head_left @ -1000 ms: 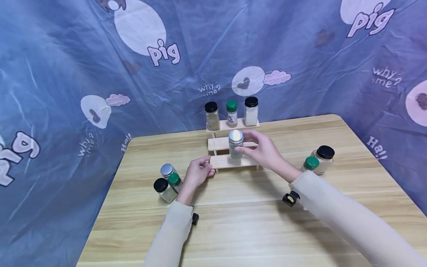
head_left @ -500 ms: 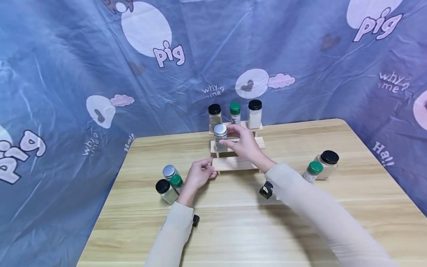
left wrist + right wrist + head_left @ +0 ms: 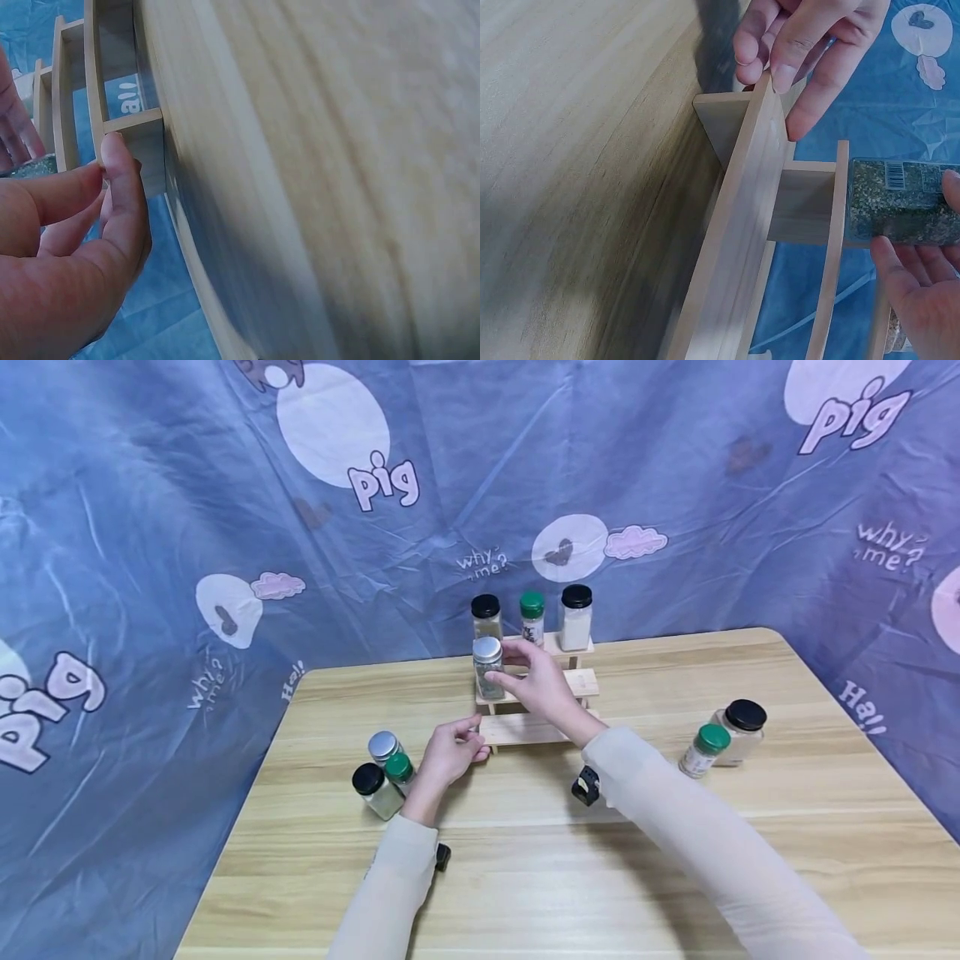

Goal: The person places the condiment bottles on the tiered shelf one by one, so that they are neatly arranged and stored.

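A three-tier wooden spice rack [image 3: 521,729] stands near the back of the table. My right hand [image 3: 546,687] grips a silver-lidded glass jar [image 3: 487,652] of dried green herbs, upright at the left end of the middle tier. In the right wrist view the base of the herb jar [image 3: 892,199] meets that tier's board. My left hand [image 3: 450,753] pinches the left end of the bottom tier between thumb and fingers, as the left wrist view shows. On the top tier stand a black-lidded jar [image 3: 486,607], a green-capped jar [image 3: 532,607] and a black-lidded jar of white contents [image 3: 576,618].
Left of my left forearm cluster a silver-lidded jar [image 3: 385,744], a green-capped jar [image 3: 400,767] and a black-lidded jar [image 3: 378,790]. To the right stand a green-capped jar [image 3: 703,752] and a larger black-lidded jar [image 3: 742,727]. A printed blue cloth [image 3: 420,552] hangs behind the table [image 3: 510,877].
My right hand has carried the herb jar from over the bottom tier back and left onto the middle tier's left end. The left hand keeps its pinch on the rack. The view has shifted slightly.
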A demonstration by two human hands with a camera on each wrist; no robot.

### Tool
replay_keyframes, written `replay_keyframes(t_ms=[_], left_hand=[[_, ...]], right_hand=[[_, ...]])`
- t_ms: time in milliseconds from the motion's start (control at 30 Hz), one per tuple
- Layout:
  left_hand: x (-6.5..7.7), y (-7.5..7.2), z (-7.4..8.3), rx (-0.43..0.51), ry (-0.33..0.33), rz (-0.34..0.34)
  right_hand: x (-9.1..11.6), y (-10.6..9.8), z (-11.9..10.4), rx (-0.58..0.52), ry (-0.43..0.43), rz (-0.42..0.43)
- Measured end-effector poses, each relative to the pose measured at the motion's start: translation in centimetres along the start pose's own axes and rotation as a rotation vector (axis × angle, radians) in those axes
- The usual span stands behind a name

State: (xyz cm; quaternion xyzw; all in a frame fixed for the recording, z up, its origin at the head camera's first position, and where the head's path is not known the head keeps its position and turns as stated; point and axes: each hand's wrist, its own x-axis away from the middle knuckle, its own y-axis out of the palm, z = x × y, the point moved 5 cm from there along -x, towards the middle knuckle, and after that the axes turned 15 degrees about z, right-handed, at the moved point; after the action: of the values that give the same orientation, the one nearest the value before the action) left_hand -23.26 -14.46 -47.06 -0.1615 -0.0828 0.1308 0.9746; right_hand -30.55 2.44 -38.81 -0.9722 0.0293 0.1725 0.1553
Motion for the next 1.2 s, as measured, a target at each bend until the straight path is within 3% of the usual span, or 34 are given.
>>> replay_keyframes(t_ms=[233, 633, 900, 1200], left_hand=[[0.0, 0.3, 0.3, 0.018, -0.010, 0.005], [-0.1, -0.8, 0.3, 0.024, -0.015, 0.015], [0.1, -0.5, 0.3, 0.008, -0.013, 0.006], [0.4, -0.2, 0.2, -0.005, -0.014, 0.006]], right_hand=[[0.2, -1.2, -0.3, -0.002, -0.006, 0.007], [1.6, -6.1, -0.8, 0.002, -0.038, -0.025], [3.6, -11.9, -0.3, -0.025, -0.031, -0.009], [5.9, -19.6, 0.6, 0.123, -0.131, 0.081]])
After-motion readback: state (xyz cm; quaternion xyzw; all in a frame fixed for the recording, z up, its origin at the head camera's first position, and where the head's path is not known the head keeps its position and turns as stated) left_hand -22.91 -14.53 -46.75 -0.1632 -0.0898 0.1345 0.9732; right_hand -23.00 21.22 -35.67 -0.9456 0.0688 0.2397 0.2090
